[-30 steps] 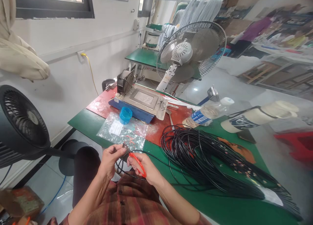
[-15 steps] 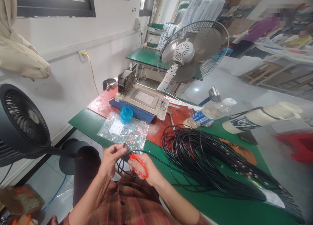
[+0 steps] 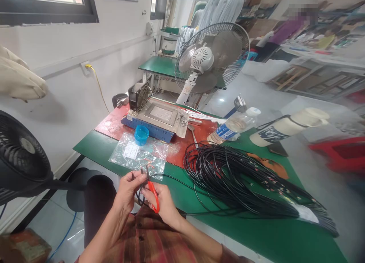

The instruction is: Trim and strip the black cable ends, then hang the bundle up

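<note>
My right hand (image 3: 161, 202) is closed round the red handles of a pair of scissors (image 3: 154, 196), whose blades point away from me and stand slightly apart. Close beside them, my left hand (image 3: 129, 188) pinches the end of a black cable (image 3: 168, 176). A loop of that cable hangs between the hands, and the rest runs right toward a large coiled bundle of black cables (image 3: 211, 171) on the green table. Just beyond my fingers lies a clear plastic bag (image 3: 116, 156) with small orange pieces on or in it. A blue round container (image 3: 142, 135) stands at its far edge.
A blue heating unit (image 3: 159, 131) with a small black fan (image 3: 138, 95) sits on a red mat (image 3: 104, 122). A water bottle (image 3: 228, 129) and a white flask (image 3: 285, 129) stand behind the cables. Large fans (image 3: 201, 59) are ahead and at left. A person in purple is far right.
The scissors have turned in my right hand, and their blades now show parted, pointing up and away. My left hand keeps its pinch. The whole view has shifted slightly.
</note>
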A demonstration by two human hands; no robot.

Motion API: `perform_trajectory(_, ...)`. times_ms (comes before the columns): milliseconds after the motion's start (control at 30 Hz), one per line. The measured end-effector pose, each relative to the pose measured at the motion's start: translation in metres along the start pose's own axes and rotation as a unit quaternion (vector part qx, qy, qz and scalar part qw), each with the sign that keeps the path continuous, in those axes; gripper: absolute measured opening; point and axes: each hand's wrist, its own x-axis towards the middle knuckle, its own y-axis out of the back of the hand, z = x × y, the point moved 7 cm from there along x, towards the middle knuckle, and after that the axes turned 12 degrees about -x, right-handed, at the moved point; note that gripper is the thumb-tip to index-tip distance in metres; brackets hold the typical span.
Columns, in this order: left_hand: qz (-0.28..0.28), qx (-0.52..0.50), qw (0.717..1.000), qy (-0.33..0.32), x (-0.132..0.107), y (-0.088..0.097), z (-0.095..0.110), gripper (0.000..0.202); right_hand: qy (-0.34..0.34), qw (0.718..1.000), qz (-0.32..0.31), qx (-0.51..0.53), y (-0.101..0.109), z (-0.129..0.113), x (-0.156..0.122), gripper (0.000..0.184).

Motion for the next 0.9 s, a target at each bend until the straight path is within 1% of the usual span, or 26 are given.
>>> perform_trajectory(133, 0.005, 0.01, 1.0, -0.004, 0.0, -0.002, 0.0, 0.03, -0.024, 0.998, 0.0, 0.055, 0.0, 0.008, 0.0, 0.037)
perform_trajectory(233, 0.0, 0.019, 1.0, -0.002, 0.0, -0.003, -0.001, 0.034, -0.026, 0.998, 0.0, 0.048, 0.003, 0.008, 0.001, 0.039)
perform_trajectory(267, 0.0, 0.022, 1.0, -0.002, 0.001, -0.003, -0.002, 0.034, -0.016, 0.999, 0.001, 0.033, 0.006, 0.006, 0.001, 0.039)
perform_trajectory(400, 0.005, 0.031, 0.999, -0.007, 0.002, -0.001, 0.0, 0.034, 0.062, 0.998, -0.003, -0.032, 0.014, -0.011, -0.001, 0.036)
perform_trajectory(433, 0.009, 0.032, 0.999, -0.009, 0.003, -0.001, 0.001, 0.034, 0.065, 0.997, -0.007, -0.032, 0.015, -0.012, -0.001, 0.035)
perform_trajectory(533, 0.022, 0.031, 0.999, -0.015, 0.003, 0.0, 0.002, 0.035, 0.033, 0.999, -0.01, 0.001, 0.017, -0.01, 0.0, 0.033)
perform_trajectory(600, 0.025, 0.03, 0.999, -0.011, 0.002, 0.0, 0.001, 0.035, 0.027, 1.0, -0.007, 0.011, 0.016, -0.01, 0.0, 0.031)
perform_trajectory(667, 0.017, 0.027, 0.999, -0.001, 0.0, -0.002, 0.0, 0.036, 0.033, 0.999, -0.006, 0.006, 0.013, -0.013, -0.002, 0.03)
perform_trajectory(733, -0.004, 0.023, 1.0, 0.005, -0.002, -0.005, -0.001, 0.034, 0.027, 1.0, -0.004, 0.009, 0.011, -0.015, -0.006, 0.03)
perform_trajectory(800, -0.016, 0.017, 1.0, 0.002, -0.002, -0.006, 0.001, 0.03, 0.023, 0.999, 0.025, 0.019, 0.016, -0.016, -0.008, 0.029)
perform_trajectory(833, -0.02, 0.012, 1.0, -0.002, -0.001, -0.005, 0.002, 0.029, 0.027, 0.998, 0.051, 0.026, 0.025, -0.018, -0.008, 0.029)
perform_trajectory(867, -0.025, 0.005, 1.0, -0.004, 0.001, -0.005, 0.003, 0.032, 0.034, 0.995, 0.086, 0.033, 0.038, -0.019, -0.008, 0.029)
perform_trajectory(900, -0.034, -0.005, 0.999, -0.003, 0.005, -0.005, 0.003, 0.035, 0.04, 0.99, 0.13, 0.042, 0.057, -0.019, -0.008, 0.029)
